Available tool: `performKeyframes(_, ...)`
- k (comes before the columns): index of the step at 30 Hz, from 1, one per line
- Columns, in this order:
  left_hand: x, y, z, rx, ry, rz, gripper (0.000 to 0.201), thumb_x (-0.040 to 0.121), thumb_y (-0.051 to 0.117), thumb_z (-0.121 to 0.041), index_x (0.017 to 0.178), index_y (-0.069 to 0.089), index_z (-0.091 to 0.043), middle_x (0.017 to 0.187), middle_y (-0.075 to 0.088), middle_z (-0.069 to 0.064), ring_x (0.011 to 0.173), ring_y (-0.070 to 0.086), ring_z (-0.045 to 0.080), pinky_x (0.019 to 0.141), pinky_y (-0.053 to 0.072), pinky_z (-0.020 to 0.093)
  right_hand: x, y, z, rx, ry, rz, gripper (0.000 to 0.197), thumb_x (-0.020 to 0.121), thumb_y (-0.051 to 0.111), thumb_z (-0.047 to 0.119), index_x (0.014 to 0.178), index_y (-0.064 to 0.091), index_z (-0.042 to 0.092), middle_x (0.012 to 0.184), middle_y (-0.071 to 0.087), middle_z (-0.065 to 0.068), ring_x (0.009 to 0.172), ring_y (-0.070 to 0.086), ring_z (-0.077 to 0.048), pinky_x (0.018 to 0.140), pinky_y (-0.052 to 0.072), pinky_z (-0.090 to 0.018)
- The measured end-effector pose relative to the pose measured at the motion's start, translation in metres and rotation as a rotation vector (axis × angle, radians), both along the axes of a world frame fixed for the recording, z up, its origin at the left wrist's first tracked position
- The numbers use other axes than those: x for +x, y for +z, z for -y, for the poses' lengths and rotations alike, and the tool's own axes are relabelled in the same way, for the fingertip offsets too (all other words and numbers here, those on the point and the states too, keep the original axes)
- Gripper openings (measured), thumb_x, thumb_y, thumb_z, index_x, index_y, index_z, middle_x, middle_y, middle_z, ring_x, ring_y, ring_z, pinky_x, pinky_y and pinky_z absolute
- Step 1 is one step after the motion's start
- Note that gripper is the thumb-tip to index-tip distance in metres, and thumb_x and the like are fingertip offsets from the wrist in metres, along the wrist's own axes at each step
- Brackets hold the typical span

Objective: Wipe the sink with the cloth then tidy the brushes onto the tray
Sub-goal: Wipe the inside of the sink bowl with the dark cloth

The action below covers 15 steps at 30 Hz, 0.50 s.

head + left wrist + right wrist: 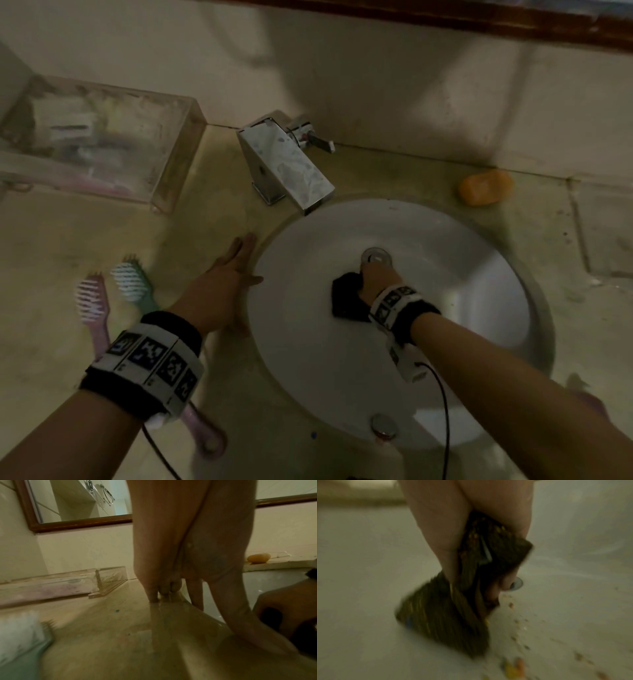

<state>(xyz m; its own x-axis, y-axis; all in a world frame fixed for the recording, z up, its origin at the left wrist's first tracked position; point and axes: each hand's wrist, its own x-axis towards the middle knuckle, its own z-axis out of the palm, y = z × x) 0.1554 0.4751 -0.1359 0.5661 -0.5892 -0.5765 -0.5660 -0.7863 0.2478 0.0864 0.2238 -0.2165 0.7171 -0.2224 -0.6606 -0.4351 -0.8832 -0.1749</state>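
My right hand (pixel 371 279) grips a dark cloth (pixel 347 299) and presses it onto the bottom of the white round sink (pixel 472 274), just beside the metal drain (pixel 376 255). In the right wrist view the bunched cloth (pixel 450 615) is held between thumb and fingers, with small orange crumbs (pixel 513 668) scattered on the basin. My left hand (pixel 236 263) lies flat with straight fingers on the counter at the sink's left rim. A pink brush (pixel 92 305) and a green brush (pixel 132 281) lie on the counter to its left. The clear tray (pixel 171 161) stands at the back left.
A chrome tap (pixel 287 161) stands behind the sink. An orange soap bar (pixel 484 186) lies on the counter at the back right. A second metal fitting (pixel 383 425) sits on the sink's near rim. A wood-framed mirror (pixel 77 522) hangs on the wall.
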Motion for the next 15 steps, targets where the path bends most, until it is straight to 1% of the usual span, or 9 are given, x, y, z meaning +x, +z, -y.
performKeyframes(2,0.001,-0.001,-0.001,-0.012,0.004,-0.005,0.087,0.064,0.083,-0.040,0.141,0.044,-0.024,0.149,-0.030,-0.008,0.148,-0.016,0.024,0.122,0.016,0.037,-0.001,0.008,0.005,0.055,0.026,0.018,0.035,0.087,0.060,0.017,0.117,0.058,0.001,0.119,0.060,-0.020,0.111,0.058,-0.032,0.087,0.047,-0.034)
performKeyframes(4,0.001,-0.003,-0.002,-0.028,0.003,-0.013,0.088,0.063,0.084,-0.040,0.140,0.045,-0.023,0.143,-0.031,-0.011,0.148,-0.016,0.025,0.122,0.014,0.037,-0.008,0.023,0.002,0.164,0.149,0.010,0.029,0.084,0.066,0.023,0.106,0.061,0.005,0.107,0.062,-0.017,0.101,0.060,-0.027,0.078,0.044,-0.030)
performKeyframes(5,0.002,-0.003,-0.002,-0.026,0.003,-0.016,0.088,0.063,0.084,-0.040,0.140,0.045,-0.023,0.140,-0.032,-0.012,0.148,-0.016,0.025,0.122,0.014,0.037,-0.014,0.029,-0.003,0.228,0.210,-0.013,0.029,0.083,0.068,0.025,0.104,0.060,0.006,0.103,0.062,-0.016,0.098,0.060,-0.025,0.077,0.044,-0.030)
performKeyframes(7,0.002,-0.004,-0.003,-0.024,0.006,-0.016,0.088,0.063,0.084,-0.038,0.141,0.045,-0.023,0.137,-0.035,-0.012,0.148,-0.016,0.025,0.123,0.013,0.036,-0.028,0.032,-0.019,0.347,0.308,-0.068,0.037,0.082,0.069,0.025,0.112,0.058,0.005,0.110,0.063,-0.016,0.097,0.059,-0.026,0.082,0.046,-0.033)
performKeyframes(8,0.002,-0.005,-0.003,-0.030,0.007,-0.015,0.088,0.063,0.084,-0.038,0.140,0.045,-0.023,0.137,-0.035,-0.012,0.148,-0.016,0.024,0.123,0.013,0.035,-0.036,0.030,-0.031,0.393,0.355,-0.092,0.038,0.084,0.067,0.022,0.115,0.056,0.004,0.112,0.063,-0.019,0.092,0.057,-0.026,0.081,0.046,-0.035)
performKeyframes(9,0.002,-0.007,-0.004,-0.039,0.008,-0.014,0.088,0.062,0.085,-0.039,0.140,0.046,-0.023,0.137,-0.035,-0.011,0.148,-0.016,0.024,0.123,0.014,0.035,-0.041,0.025,-0.043,0.421,0.397,-0.119,0.035,0.087,0.063,0.019,0.117,0.053,0.003,0.112,0.063,-0.022,0.085,0.053,-0.025,0.076,0.044,-0.036)
performKeyframes(11,0.002,-0.008,-0.005,-0.048,0.012,-0.019,0.088,0.061,0.086,-0.039,0.139,0.048,-0.022,0.138,-0.034,-0.011,0.148,-0.016,0.024,0.123,0.014,0.036,-0.043,0.012,-0.059,0.408,0.440,-0.146,0.030,0.092,0.054,0.016,0.119,0.050,0.003,0.110,0.061,-0.026,0.079,0.048,-0.021,0.069,0.038,-0.031)
performKeyframes(13,0.002,-0.008,-0.004,-0.053,0.007,-0.024,0.087,0.061,0.086,-0.038,0.138,0.048,-0.021,0.139,-0.031,-0.011,0.148,-0.016,0.025,0.123,0.013,0.037,-0.032,0.003,-0.060,0.344,0.432,-0.115,0.031,0.092,0.053,0.016,0.120,0.050,0.004,0.111,0.061,-0.024,0.084,0.055,-0.025,0.070,0.037,-0.029)
performKeyframes(15,0.002,-0.007,-0.004,-0.071,0.012,-0.020,0.084,0.062,0.085,-0.037,0.136,0.050,-0.021,0.140,-0.030,-0.010,0.148,-0.017,0.024,0.123,0.012,0.037,-0.021,-0.004,-0.053,0.254,0.406,-0.065,0.037,0.091,0.054,0.016,0.126,0.046,0.005,0.117,0.059,-0.023,0.101,0.060,-0.032,0.073,0.042,-0.033)
